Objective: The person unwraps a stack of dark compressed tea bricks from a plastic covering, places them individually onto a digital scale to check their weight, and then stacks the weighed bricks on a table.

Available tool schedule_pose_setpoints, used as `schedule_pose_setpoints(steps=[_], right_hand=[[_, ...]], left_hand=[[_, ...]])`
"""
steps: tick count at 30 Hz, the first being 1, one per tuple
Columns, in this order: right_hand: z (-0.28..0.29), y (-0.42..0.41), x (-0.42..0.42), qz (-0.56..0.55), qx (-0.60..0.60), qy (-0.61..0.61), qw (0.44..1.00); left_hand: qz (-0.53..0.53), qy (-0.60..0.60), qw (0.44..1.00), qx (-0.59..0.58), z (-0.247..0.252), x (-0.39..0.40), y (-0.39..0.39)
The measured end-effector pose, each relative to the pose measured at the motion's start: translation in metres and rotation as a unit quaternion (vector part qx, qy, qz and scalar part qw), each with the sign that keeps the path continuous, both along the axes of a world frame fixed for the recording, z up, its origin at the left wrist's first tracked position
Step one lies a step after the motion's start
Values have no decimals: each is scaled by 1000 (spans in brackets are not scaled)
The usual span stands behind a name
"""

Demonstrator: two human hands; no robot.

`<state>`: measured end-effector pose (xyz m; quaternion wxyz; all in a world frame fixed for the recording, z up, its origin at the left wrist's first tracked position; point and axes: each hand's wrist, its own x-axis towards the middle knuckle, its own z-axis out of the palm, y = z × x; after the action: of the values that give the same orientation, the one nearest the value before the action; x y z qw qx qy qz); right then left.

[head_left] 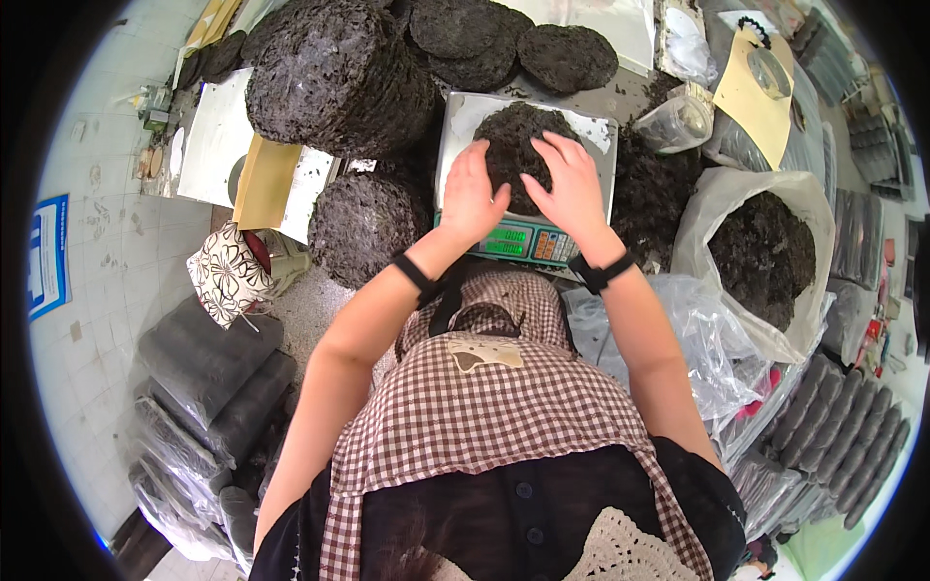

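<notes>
A round, dark cake of what looks like dried seaweed [524, 149] lies on the metal pan [452, 138] of a digital scale [508, 241]. My left hand [471, 190] rests on the cake's left edge, thumb apart from the fingers. Over its right side my right hand [570, 181] is spread, fingertips touching the top. Neither hand grips the cake; part of its rim is hidden under them. The scale's green display is lit, and its keypad shows between my wrists.
Tall stacks of similar round cakes [312, 72] stand left of the scale, with a shorter stack [367, 225] nearer me. More flat cakes [568, 58] lie behind. On the right are loose seaweed [650, 196], a clear plastic jar [676, 120] and an open plastic sack [763, 254] of seaweed.
</notes>
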<state>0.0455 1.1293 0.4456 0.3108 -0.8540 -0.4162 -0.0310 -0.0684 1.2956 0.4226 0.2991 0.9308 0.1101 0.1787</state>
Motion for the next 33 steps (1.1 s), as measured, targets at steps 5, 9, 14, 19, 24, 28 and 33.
schedule_pose_setpoints(steps=[5,9,14,19,24,28,33], right_hand=[[-54,45,22,22,-42,-78,996],[-52,58,34,31,-7,-123,992],[-52,71,56,105,-79,-93,987],[-59,84,72,124,-115,-24,985],[-46,48,88,-52,132,219,965],[-25,9,62,-55,-53,34,997],[-49,14,52,15,-133,-109,985]], left_hand=[[-1,67,996,56,-55,22,-14],[1,102,995,24,-39,23,-9],[-1,107,991,76,-42,15,-13],[2,126,988,92,-37,17,-14],[-7,173,982,78,-28,19,-13],[-8,142,980,136,-26,21,-16],[-79,89,987,112,-40,32,-26]])
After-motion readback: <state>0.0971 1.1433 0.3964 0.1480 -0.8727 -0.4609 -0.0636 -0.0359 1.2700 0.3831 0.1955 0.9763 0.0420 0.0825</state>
